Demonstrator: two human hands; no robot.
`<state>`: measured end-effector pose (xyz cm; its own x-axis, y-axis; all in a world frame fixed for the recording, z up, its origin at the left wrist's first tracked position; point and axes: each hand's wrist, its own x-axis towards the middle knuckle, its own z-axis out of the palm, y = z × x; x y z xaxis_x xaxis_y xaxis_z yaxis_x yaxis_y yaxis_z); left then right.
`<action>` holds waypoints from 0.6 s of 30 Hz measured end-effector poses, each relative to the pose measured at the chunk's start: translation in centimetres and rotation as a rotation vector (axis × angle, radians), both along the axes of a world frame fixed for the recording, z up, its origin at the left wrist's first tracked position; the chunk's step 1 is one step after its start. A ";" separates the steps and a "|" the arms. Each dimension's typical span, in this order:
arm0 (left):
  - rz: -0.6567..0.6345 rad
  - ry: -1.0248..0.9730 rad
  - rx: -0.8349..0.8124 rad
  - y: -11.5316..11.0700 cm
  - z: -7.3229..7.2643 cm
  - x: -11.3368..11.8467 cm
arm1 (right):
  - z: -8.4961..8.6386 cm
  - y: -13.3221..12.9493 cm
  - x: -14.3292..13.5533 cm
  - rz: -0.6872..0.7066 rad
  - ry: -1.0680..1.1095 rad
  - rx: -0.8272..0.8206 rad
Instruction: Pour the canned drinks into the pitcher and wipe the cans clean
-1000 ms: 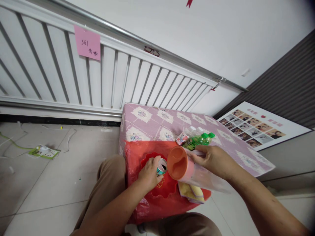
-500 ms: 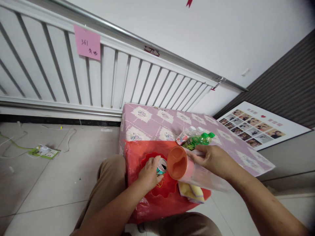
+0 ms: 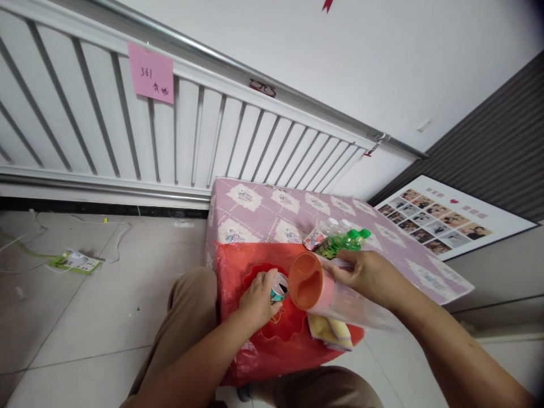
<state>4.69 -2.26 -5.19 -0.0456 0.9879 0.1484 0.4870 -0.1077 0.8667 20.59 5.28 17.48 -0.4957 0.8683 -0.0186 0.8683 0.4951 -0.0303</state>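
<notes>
My left hand (image 3: 258, 300) is closed around an opened drink can (image 3: 279, 287), its top facing up and toward the right. Below the can lies a red tray with a scalloped rim (image 3: 293, 335). My right hand (image 3: 369, 280) grips a translucent pitcher (image 3: 355, 310) with an orange top (image 3: 306, 281). The pitcher is tipped to the left, and its orange mouth is close beside the can's opening. I cannot tell whether any liquid runs between them.
Several bottles with green and white caps (image 3: 346, 241) are grouped behind the pitcher. A folded yellow cloth (image 3: 330, 331) lies at the red sheet's (image 3: 280, 365) right edge. The patterned table (image 3: 255, 218) stands against a white radiator (image 3: 250, 141). A green-edged power strip (image 3: 76, 262) and cables are on the floor.
</notes>
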 end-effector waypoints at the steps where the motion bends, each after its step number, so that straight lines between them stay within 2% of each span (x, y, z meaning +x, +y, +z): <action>1: -0.001 0.000 0.001 0.0 0.0 0.0 | 0.0 0.0 0.0 -0.004 0.002 0.002; 12: -0.002 -0.001 -0.014 -0.1 0.6 -0.1 | -0.4 0.2 0.6 -0.018 0.058 0.007; 18: 0.002 0.011 -0.035 -0.2 0.6 -0.1 | -1.1 0.1 1.4 -0.033 0.197 -0.055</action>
